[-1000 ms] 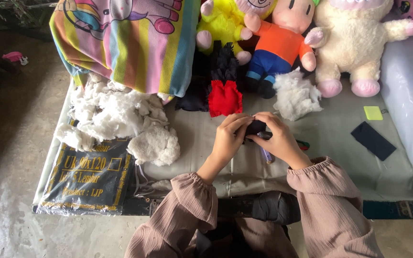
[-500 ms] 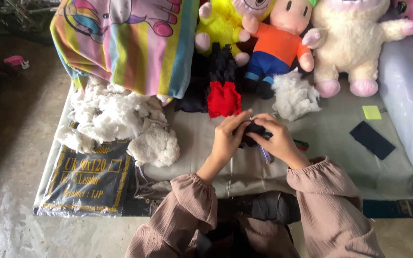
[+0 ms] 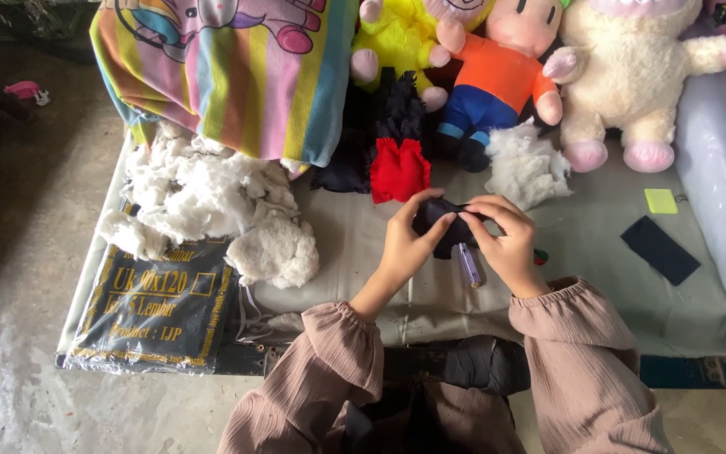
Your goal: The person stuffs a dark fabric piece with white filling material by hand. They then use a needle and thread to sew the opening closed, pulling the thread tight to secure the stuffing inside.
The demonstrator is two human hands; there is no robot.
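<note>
Soft, even daylight, sharp through most of the frame

No hard shadows: only a faint dark patch under the hands and below the white stuffing pile (image 3: 212, 202). Mild glare shows on the clear plastic packet (image 3: 157, 307) and the plastic sheet (image 3: 720, 168) at right. The floor at upper left is dim. Edges bend slightly; the sleeves look a little soft.

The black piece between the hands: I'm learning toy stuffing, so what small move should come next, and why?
Probably reach the left hand to the stuffing pile beside it for a tuft. Both hands, the right hand too, pinch the black piece, which looks limp and flat, and loose white filling lies just to the left. Whether an opening faces up cannot be told.
</note>
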